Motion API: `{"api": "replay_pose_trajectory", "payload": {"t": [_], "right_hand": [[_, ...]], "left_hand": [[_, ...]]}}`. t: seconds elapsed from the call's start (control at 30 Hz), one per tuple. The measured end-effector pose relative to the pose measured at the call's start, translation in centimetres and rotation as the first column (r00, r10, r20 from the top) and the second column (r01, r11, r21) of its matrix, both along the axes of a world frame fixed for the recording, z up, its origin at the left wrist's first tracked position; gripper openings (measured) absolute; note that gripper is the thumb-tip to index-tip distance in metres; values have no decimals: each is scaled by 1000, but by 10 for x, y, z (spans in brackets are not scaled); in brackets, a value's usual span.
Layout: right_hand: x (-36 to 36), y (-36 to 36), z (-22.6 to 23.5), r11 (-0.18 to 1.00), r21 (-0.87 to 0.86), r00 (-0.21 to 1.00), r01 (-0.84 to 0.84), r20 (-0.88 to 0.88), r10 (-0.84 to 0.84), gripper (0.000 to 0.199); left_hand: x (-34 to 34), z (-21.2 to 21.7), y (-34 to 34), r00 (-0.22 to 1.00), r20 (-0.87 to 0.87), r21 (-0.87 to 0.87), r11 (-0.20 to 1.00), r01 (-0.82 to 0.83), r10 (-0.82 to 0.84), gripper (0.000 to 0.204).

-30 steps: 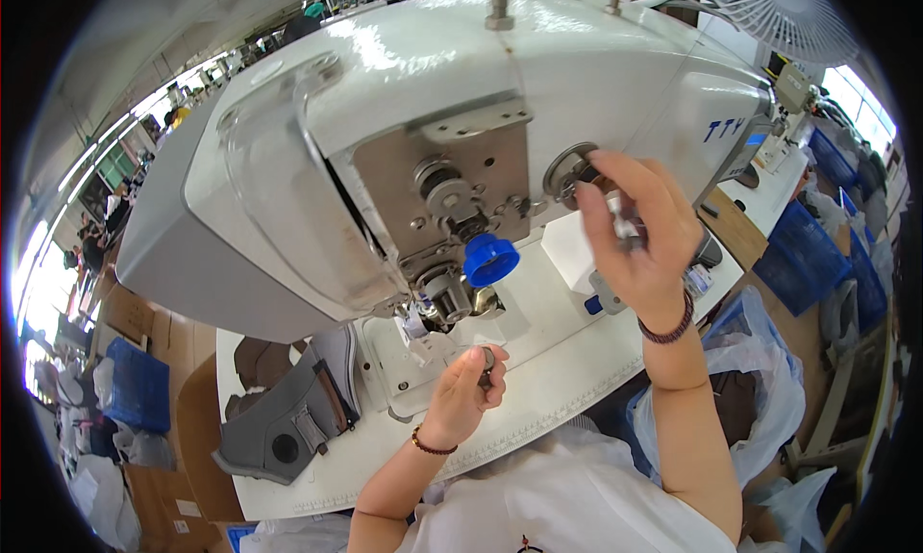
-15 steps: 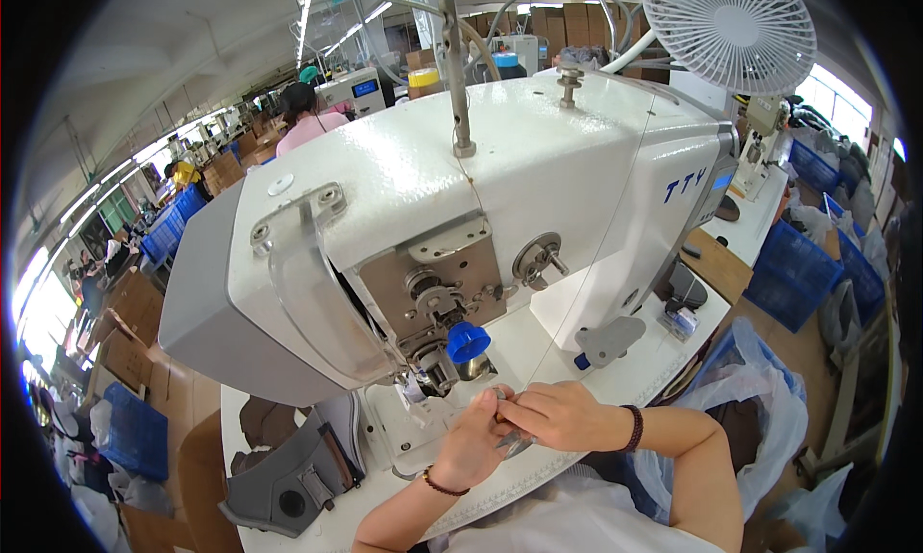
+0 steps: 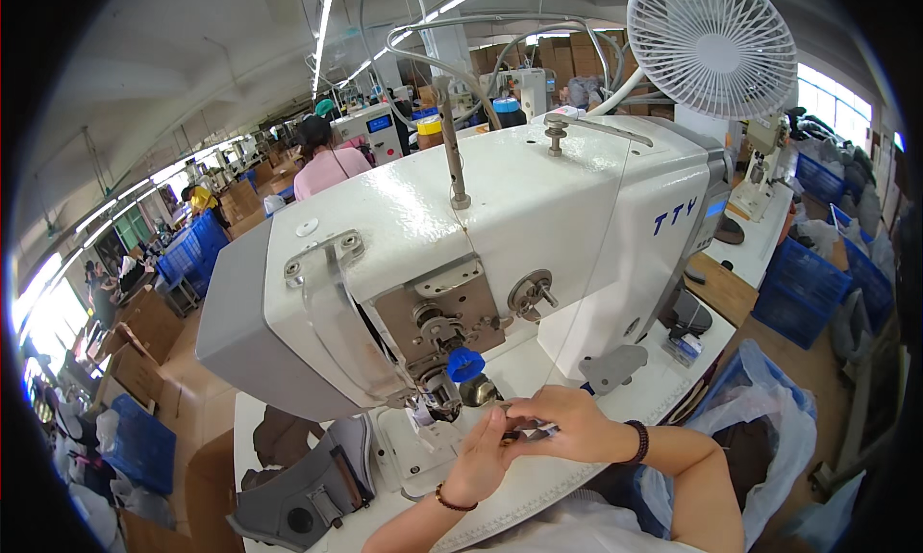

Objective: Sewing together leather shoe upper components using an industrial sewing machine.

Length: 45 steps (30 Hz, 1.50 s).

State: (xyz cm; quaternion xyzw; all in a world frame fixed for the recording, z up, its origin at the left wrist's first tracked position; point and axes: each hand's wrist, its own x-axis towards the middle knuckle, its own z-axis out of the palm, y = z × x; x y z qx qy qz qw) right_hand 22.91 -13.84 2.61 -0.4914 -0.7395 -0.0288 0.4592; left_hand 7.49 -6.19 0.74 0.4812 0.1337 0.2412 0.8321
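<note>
Both my hands meet in front of the white sewing machine [image 3: 538, 207], just above the table's front edge. My left hand [image 3: 476, 462] is closed, its thumb and fingertips pressed together against the right fingers; what they pinch is mostly hidden. My right hand [image 3: 572, 424] curls around a small silvery metal object [image 3: 546, 429], whose kind I cannot make out. Just beyond my fingertips is the machine's needle area with a blue knob [image 3: 465, 364]. On the table to my left lies a grey stitched piece [image 3: 303, 500] with a strap and buckle, over dark brown pieces [image 3: 284, 436].
A white fan [image 3: 716, 48] stands at the upper right. Blue crates [image 3: 798, 284] of material sit right, and a plastic-lined bin [image 3: 760, 389] is by my right elbow. A co-worker in pink [image 3: 327, 168] sits beyond the machine. A grey lever [image 3: 613, 367] stands beside the machine's base.
The view has tilted up and shifted slightly, so the machine sits lower and further right. My hands stay together; the silvery object has turned within the right fingers.
</note>
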Motion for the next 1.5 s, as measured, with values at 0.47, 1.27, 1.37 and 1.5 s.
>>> {"api": "replay_pose_trajectory", "payload": {"t": [0.47, 1.27, 1.37, 1.5], "right_hand": [[27, 5, 84, 865, 422, 958, 272, -36, -283, 53], [1, 32, 63, 858, 442, 858, 261, -513, 2, 40], [6, 22, 59, 870, 431, 754, 238, -646, 114, 39], [4, 26, 55, 821, 478, 726, 311, -677, 119, 39]], "left_hand": [[-1, -6, -12, 957, 129, -20, 964, 265, -261, 29], [18, -26, -8, 997, -50, 109, 992, 59, -53, 20], [13, -44, 7, 972, -224, 230, 973, -15, 68, 19], [-4, -67, 22, 910, -403, 293, 956, 27, 97, 17]]}}
